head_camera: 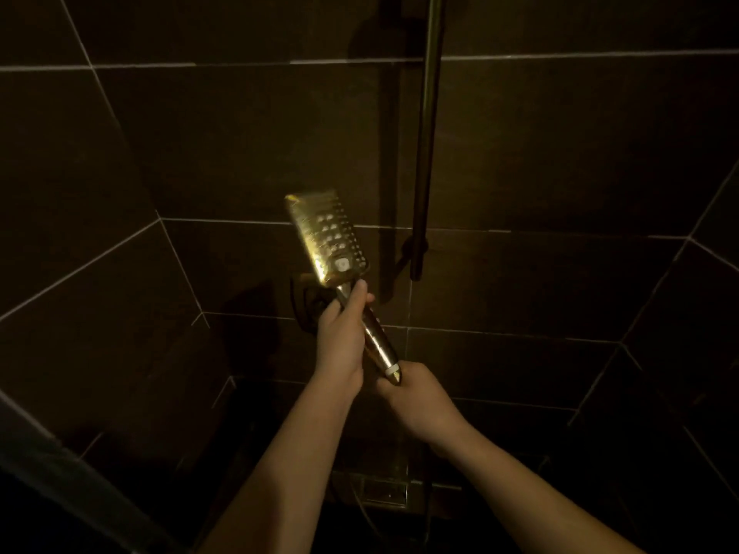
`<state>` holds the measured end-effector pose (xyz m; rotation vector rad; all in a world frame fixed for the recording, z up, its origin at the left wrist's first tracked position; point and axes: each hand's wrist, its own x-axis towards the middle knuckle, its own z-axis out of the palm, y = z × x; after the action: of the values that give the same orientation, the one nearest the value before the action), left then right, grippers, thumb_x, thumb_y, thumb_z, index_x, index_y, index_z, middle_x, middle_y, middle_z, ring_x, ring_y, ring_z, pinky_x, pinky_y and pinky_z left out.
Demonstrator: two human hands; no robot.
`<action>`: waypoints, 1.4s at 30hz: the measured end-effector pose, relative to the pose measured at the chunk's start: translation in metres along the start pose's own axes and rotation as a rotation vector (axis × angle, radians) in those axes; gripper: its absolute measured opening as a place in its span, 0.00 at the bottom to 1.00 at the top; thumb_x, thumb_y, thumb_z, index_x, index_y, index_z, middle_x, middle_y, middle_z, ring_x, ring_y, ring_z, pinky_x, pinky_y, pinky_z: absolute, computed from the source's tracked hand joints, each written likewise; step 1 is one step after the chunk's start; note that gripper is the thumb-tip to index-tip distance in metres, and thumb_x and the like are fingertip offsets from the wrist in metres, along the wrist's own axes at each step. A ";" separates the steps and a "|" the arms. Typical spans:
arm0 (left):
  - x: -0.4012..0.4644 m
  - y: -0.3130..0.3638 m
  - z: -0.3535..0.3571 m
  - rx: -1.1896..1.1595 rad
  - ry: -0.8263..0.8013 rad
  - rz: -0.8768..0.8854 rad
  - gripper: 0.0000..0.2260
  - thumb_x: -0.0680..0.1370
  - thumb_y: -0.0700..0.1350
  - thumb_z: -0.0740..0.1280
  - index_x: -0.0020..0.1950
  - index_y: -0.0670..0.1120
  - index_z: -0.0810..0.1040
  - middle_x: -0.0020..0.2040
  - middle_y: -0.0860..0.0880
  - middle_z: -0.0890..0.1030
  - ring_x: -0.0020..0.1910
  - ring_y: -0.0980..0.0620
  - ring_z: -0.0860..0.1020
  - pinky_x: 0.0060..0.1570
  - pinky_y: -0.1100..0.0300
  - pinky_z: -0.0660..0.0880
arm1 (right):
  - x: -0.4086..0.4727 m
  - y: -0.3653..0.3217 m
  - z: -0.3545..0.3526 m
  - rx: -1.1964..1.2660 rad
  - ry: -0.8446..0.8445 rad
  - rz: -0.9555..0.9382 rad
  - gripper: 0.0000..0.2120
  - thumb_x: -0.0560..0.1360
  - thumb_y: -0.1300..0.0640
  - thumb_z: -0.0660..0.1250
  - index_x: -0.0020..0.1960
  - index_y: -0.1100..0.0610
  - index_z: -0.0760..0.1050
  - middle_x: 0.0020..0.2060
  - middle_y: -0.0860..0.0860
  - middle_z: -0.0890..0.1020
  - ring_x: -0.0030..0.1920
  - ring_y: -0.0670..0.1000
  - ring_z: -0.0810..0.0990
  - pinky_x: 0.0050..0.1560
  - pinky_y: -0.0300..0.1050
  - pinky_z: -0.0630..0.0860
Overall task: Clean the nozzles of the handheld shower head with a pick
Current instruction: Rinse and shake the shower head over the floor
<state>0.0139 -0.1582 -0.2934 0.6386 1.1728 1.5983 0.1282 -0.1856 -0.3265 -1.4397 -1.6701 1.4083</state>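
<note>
- Gold-coloured shower head (328, 237) is held up in front of the dark tiled wall (560, 153), nozzle face toward the camera, tilted left.
- Left hand (342, 333) grips the upper handle, thumb near the head.
- Right hand (416, 393) is wrapped round the handle's bottom end.
- Dark upright rail (426, 153) stands behind, to the right.
</note>
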 end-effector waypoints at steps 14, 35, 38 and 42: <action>-0.001 -0.008 0.002 -0.200 0.059 -0.140 0.07 0.80 0.43 0.69 0.49 0.47 0.71 0.33 0.51 0.72 0.28 0.55 0.72 0.28 0.59 0.73 | -0.004 -0.004 0.001 0.204 -0.272 0.130 0.05 0.74 0.60 0.67 0.47 0.57 0.73 0.26 0.49 0.70 0.22 0.47 0.65 0.21 0.39 0.60; 0.006 -0.015 -0.007 -0.111 0.135 -0.129 0.13 0.77 0.39 0.66 0.61 0.41 0.73 0.30 0.51 0.70 0.25 0.55 0.70 0.25 0.56 0.76 | -0.004 0.004 0.011 0.166 -0.234 0.079 0.04 0.74 0.62 0.68 0.44 0.55 0.73 0.24 0.48 0.69 0.21 0.47 0.64 0.23 0.42 0.59; 0.003 -0.009 -0.004 -0.146 0.096 -0.079 0.10 0.81 0.43 0.67 0.59 0.48 0.68 0.46 0.47 0.73 0.36 0.53 0.75 0.35 0.48 0.84 | -0.002 0.005 0.008 0.168 -0.215 0.083 0.05 0.75 0.62 0.67 0.43 0.54 0.72 0.23 0.47 0.68 0.20 0.46 0.63 0.21 0.40 0.58; -0.002 -0.009 -0.002 -0.138 0.105 -0.020 0.17 0.82 0.49 0.66 0.69 0.50 0.66 0.60 0.44 0.73 0.54 0.46 0.79 0.44 0.47 0.85 | -0.003 0.005 0.007 0.195 -0.231 0.092 0.04 0.75 0.61 0.68 0.44 0.54 0.73 0.23 0.46 0.69 0.21 0.46 0.64 0.22 0.40 0.59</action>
<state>0.0169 -0.1602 -0.3020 0.4576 1.1302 1.6963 0.1252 -0.1915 -0.3328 -1.2997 -1.5652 1.7937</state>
